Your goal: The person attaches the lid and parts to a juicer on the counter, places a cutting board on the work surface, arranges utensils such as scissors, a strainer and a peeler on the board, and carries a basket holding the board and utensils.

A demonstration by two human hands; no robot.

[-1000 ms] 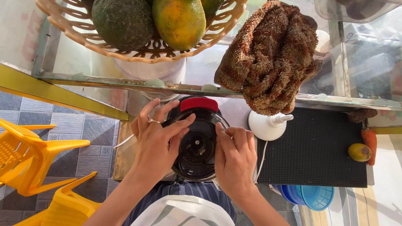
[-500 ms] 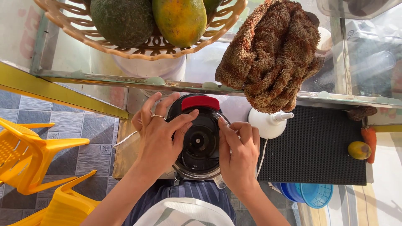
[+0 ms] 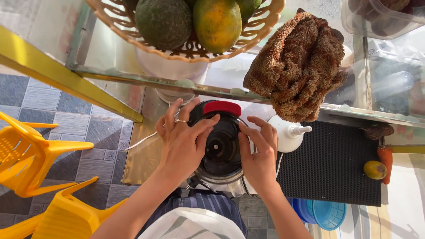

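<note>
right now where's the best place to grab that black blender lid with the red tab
Judging by its shape, the black lid is best taken by its round rim, from above, with a hand on each side. The left hand and right hand already flank it that way. The red tab sits at the far edge, clear of both hands.

Harsh daylight over a sharp, wide-angle view.
Glare whitens the right edge; glass shelf (image 3: 133, 75) reflects softly.

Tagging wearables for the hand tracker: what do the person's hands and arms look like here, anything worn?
Both forearms are bare, with no sleeves, gloves or watch in view. The left hand wears a thin ring on one finger. The right hand shows no ring.
</note>
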